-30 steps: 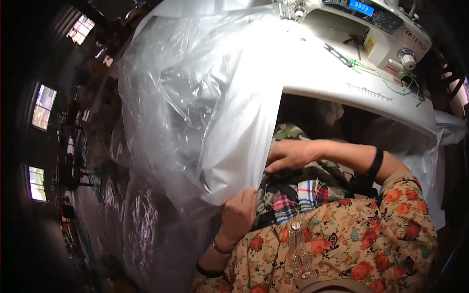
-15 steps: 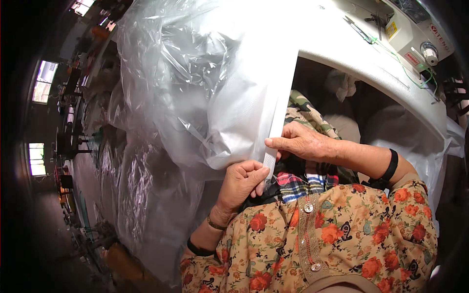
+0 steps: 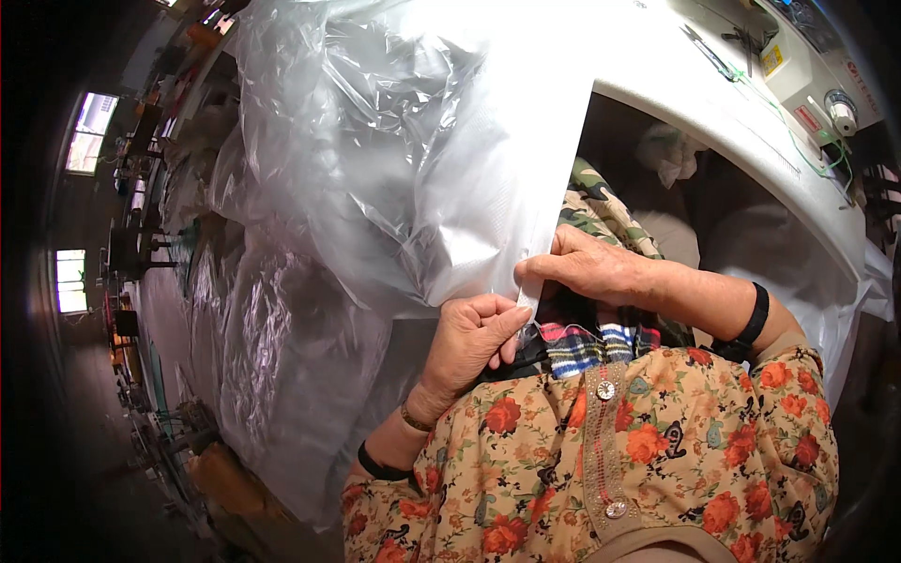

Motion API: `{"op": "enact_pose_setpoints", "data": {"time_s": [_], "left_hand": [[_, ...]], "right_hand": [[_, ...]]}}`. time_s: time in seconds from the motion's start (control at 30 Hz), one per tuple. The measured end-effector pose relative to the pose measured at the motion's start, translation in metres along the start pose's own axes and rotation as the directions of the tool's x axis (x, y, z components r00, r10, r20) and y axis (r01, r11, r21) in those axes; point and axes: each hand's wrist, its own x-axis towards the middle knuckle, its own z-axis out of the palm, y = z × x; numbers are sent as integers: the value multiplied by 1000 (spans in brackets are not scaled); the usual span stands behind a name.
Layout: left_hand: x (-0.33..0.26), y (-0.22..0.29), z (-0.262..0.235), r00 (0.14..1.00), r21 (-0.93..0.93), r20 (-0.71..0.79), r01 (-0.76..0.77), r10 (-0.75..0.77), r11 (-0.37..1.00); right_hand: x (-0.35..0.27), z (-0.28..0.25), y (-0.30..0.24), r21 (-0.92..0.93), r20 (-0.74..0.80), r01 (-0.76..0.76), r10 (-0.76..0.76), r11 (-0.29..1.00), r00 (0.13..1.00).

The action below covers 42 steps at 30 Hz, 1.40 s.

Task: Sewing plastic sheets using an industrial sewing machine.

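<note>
A translucent white plastic sheet (image 3: 469,220) drapes over the table's front edge, its right border ending in a narrow folded strip. Close to my body, my left hand (image 3: 474,342) pinches the lower end of this border between thumb and curled fingers. Just above and to the right, my right hand (image 3: 587,267) grips the same border, thumb on top and the other fingers partly hidden below. Only a short length of the strip shows between the two hands. A thin pale thread lies near the left fingertips, over the plaid cloth (image 3: 577,349) at my lap.
The white table (image 3: 648,66) curves away to the right. On it lie dark thread snips (image 3: 710,52), green thread (image 3: 784,122) and a white sewing machine (image 3: 807,84). Crumpled clear plastic (image 3: 272,319) hangs at the left. A whitish bundle (image 3: 669,155) sits beneath the table.
The whole view has shifted slightly. My hands have come a little closer together, and the textured strip at the sheet's border, broad between them before, now shows only narrowly.
</note>
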Motion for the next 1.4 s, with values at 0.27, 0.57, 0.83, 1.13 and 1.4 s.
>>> {"op": "enact_pose_setpoints", "data": {"time_s": [0.27,0.57,0.83,1.13,1.4], "left_hand": [[-26,14,6,750,699,6,-476,661,534],[-13,14,-5,324,747,558,-597,764,-293],[14,3,-19,241,750,575,-537,781,-386],[13,20,-18,228,685,674,-549,703,-479],[32,31,-7,364,624,740,-684,566,-377]], "right_hand": [[-2,3,-5,-11,-18,-41,41,999,999],[-5,3,-9,32,19,52,-53,998,998],[-1,10,-5,123,-26,121,-119,985,993],[-16,5,-16,129,2,83,-84,988,996],[-7,-87,-45,-738,-329,-76,-259,671,908]]}}
